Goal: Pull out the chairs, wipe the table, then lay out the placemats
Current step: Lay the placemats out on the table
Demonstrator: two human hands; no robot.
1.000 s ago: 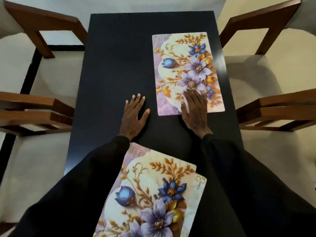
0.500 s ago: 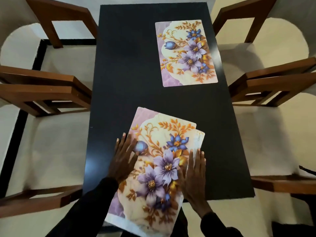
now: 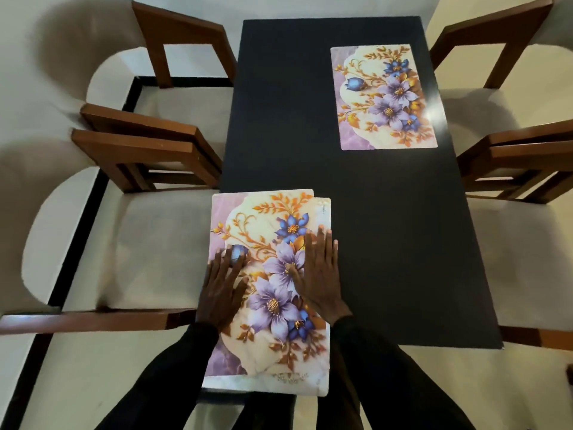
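Note:
A small stack of floral placemats [image 3: 273, 346] lies at the near left corner of the black table [image 3: 387, 243], its near end hanging over the table's edge. My left hand [image 3: 221, 290] rests flat on the stack's left side, fingers straight. My right hand [image 3: 321, 274] presses flat on its right side, fingertips near the mat's right edge. A single floral placemat [image 3: 386, 96] lies square at the far right of the table, apart from both hands.
Two wooden chairs with cream seats [image 3: 145, 243] stand pulled out on the left, two more [image 3: 524, 169] on the right. A black stripe [image 3: 80, 231] runs along the pale floor at the left. Bare black tabletop lies between the mats.
My hands left the far mat and came back onto the near stack. The stack has slid left and turned from tilted to square with the table's edge.

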